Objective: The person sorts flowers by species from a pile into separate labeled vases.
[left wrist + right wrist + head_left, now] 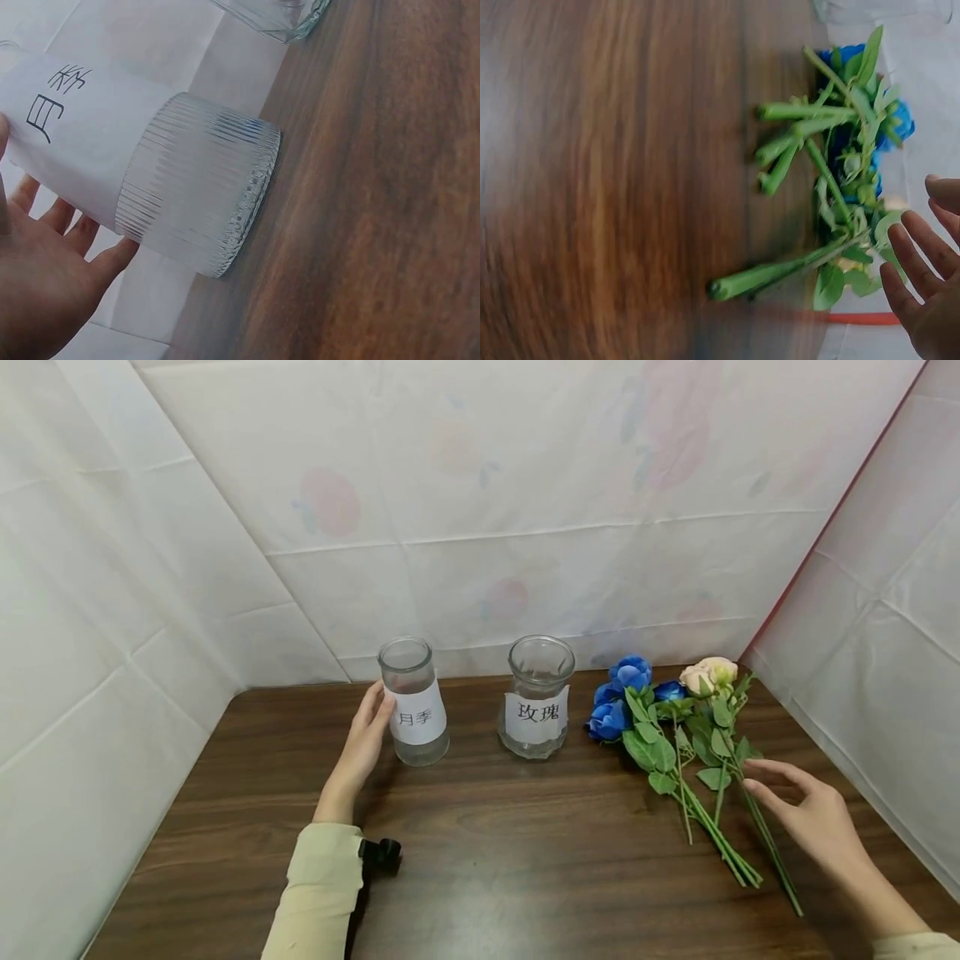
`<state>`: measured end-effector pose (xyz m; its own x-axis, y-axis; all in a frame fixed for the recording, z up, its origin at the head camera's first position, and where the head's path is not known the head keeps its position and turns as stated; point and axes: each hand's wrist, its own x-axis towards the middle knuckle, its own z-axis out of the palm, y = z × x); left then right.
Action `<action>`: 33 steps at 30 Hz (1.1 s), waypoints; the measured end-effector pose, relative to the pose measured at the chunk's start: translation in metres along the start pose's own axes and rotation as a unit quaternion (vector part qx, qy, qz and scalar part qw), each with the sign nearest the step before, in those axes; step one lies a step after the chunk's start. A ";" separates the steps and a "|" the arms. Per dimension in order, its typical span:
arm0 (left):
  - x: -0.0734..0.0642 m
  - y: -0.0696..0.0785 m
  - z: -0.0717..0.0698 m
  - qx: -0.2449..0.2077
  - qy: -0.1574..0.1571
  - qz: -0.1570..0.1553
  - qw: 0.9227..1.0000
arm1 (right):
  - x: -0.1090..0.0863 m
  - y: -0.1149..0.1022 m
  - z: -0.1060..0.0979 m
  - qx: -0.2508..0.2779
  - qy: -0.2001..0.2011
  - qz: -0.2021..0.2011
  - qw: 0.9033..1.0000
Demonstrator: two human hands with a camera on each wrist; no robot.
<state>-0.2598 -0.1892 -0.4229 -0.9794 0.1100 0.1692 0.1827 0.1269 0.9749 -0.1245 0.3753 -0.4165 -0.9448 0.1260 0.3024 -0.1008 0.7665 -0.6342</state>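
My left hand [367, 729] holds a tall clear glass vase [422, 752] at its left side, thumb at the front near the white paper label marked 月季 and the other fingers behind. In the left wrist view the ribbed base of this vase [202, 180] stands on the table. Over on the right, my right hand [806, 810] reaches beside the cream-pink artificial flowers [710, 677], its thumb and fingers apart around the upper stem. The right wrist view has this hand [930, 277] with extended fingers, near the leaves. Blue artificial flowers [611, 710] lie just left of the cream-pink ones.
A shorter glass vase [534, 745] labelled 玫瑰 stands between the tall vase and the flowers. Cut green stems [723, 843] point toward the front of the brown wooden table [480, 860]. White patterned sheeting [480, 527] hangs behind and at both sides.
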 end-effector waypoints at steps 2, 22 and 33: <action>0.000 0.001 0.000 0.000 0.002 0.004 1.000 | 0.002 0.005 0.000 -0.016 -0.003 0.006 1.000; -0.002 0.006 0.001 -0.002 0.010 0.007 1.000 | 0.016 0.032 0.007 -0.024 -0.106 0.130 0.986; 0.000 0.004 0.000 -0.002 0.008 0.013 1.000 | 0.022 0.033 0.004 -0.026 -0.141 0.148 0.979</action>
<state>-0.2587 -0.1888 -0.4190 -0.9757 0.0969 0.1965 0.2075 0.1213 0.9707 -0.1495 0.4010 -0.4335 -0.9796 0.1732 -0.1019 0.1985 0.7553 -0.6246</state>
